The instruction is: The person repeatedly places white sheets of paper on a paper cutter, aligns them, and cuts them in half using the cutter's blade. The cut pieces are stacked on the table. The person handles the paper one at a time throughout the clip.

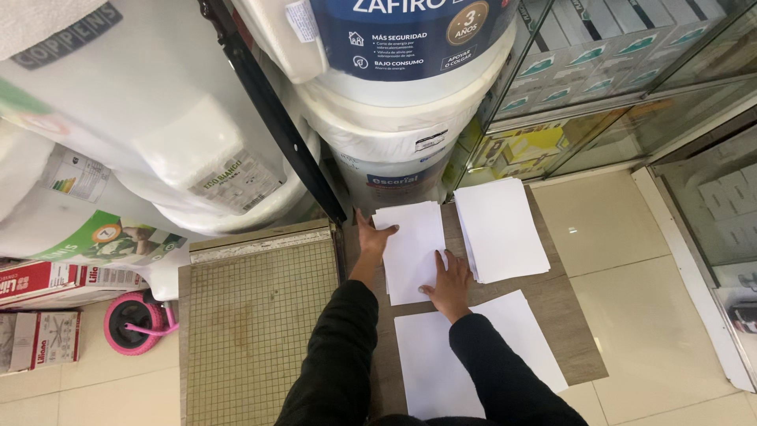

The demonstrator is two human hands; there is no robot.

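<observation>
On the small wood-grain worktop (552, 315), three lots of white paper are seen: a middle stack (414, 248) under both hands, a second stack (501, 229) just to its right near the far edge, and larger sheets (465, 355) at the near edge, partly covered by the dark sleeves. The worktop's right edge is bare and drops to a pale tiled floor (631, 260), where open room is left to the right and front right. To the left, a paper cutter with a gridded bed (260, 323) is set touching or just beside the worktop; its black blade arm (276, 118) is raised and slants up across the view. Room at the far side is closed off by stacked white appliances (394, 118) in plastic wrap and by a glass display case (631, 79) holding boxes. Cardboard boxes (39, 315) and a pink wheeled item (134, 323) are seen on the floor at lower left. The left hand (372, 237) is laid flat with fingers spread on the middle stack's left edge, close to the cutter's side. The right hand (451, 280) is pressed flat, fingers spread wide, on the same stack's lower right corner, just above the large sheets. Nothing is gripped by either hand; the stack is only held down between them.
</observation>
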